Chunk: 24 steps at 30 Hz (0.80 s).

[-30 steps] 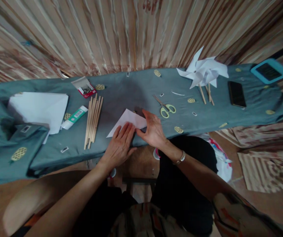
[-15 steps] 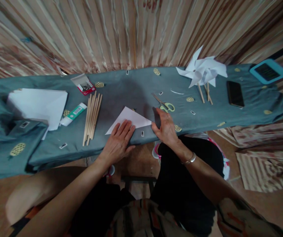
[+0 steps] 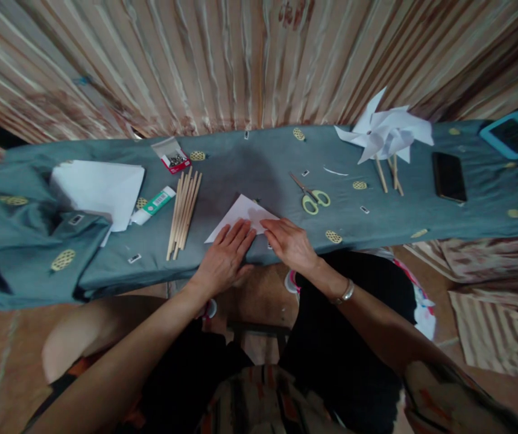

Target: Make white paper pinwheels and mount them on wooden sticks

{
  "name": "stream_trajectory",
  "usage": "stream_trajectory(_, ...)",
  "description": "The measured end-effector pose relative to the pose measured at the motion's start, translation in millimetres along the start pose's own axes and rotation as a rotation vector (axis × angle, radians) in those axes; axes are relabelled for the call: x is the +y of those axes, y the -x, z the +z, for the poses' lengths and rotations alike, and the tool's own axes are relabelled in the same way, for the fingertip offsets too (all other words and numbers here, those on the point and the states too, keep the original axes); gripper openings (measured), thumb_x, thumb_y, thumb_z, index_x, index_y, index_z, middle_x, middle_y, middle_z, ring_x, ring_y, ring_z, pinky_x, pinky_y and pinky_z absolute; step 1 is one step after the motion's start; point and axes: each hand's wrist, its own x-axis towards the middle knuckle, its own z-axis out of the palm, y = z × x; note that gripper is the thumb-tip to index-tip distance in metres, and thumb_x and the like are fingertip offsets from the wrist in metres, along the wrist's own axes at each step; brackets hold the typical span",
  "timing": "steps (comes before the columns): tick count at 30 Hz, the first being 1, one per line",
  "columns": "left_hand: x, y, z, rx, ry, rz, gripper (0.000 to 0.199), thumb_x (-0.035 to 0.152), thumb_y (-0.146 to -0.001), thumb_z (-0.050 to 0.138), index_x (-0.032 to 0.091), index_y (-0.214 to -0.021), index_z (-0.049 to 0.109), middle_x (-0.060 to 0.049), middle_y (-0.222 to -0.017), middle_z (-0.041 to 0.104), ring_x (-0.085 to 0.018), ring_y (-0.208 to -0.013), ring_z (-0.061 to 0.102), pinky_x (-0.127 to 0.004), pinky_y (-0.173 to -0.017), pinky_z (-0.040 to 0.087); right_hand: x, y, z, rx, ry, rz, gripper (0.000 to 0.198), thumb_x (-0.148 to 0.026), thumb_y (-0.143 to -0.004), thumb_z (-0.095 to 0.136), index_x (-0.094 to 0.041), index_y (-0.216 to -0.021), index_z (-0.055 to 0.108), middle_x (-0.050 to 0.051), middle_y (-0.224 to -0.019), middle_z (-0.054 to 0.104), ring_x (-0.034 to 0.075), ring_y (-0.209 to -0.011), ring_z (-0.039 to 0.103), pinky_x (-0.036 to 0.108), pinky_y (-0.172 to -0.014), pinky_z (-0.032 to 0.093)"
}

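A sheet of white paper (image 3: 243,208), folded into a triangle, lies near the front edge of the cloth-covered table. My left hand (image 3: 225,256) rests flat on its lower edge with the fingers stretched out. On the right part of the paper lies my right hand (image 3: 292,244), its fingers extended and the tips close to the left fingertips. Neither hand grasps the paper; both press from above. Scissors (image 3: 313,198) with light green handles lie beyond my right hand. Left of the paper is a bundle of wooden sticks (image 3: 184,214).
Stacked white paper (image 3: 98,190), a green-and-white box (image 3: 154,205) and an open red box of small metal pieces (image 3: 175,160) lie left. White paper pinwheels (image 3: 389,132) on sticks, a phone (image 3: 448,176) and a blue-framed tablet (image 3: 516,134) lie right. A curtain (image 3: 222,66) hangs behind.
My right hand has moved left from the paper's right corner onto the paper, close to my left hand. The left hand stays on the paper. The view has shifted slightly.
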Motion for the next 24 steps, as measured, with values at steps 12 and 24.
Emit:
stream_trajectory(12,-22.6,64.2,-9.2,0.081,-0.053,-0.101,0.068,0.034,-0.093,0.055,0.007,-0.151,0.031,-0.023,-0.155,0.038,-0.032,-0.147,0.032,-0.056,-0.119,0.025,0.8,2.0,-4.2,-0.001,-0.005,-0.027,0.032,-0.019,-0.097,0.043,-0.016,-0.119,0.066,0.011,-0.107,0.074,0.026,-0.098,0.067,0.043,-0.091,0.055)
stream_trajectory(24,-11.0,87.7,-18.4,0.294,0.024,-0.203,0.074,0.031,-0.095,0.054,0.018,-0.156,0.014,-0.024,-0.153,0.04,-0.034,-0.145,0.036,-0.055,-0.113,0.037,1.1,-12.3,-11.6,0.16,-0.057,0.056,0.033,-0.028,-0.096,0.05,-0.017,-0.125,0.062,0.012,-0.113,0.073,0.026,-0.104,0.066,0.044,-0.094,0.055)
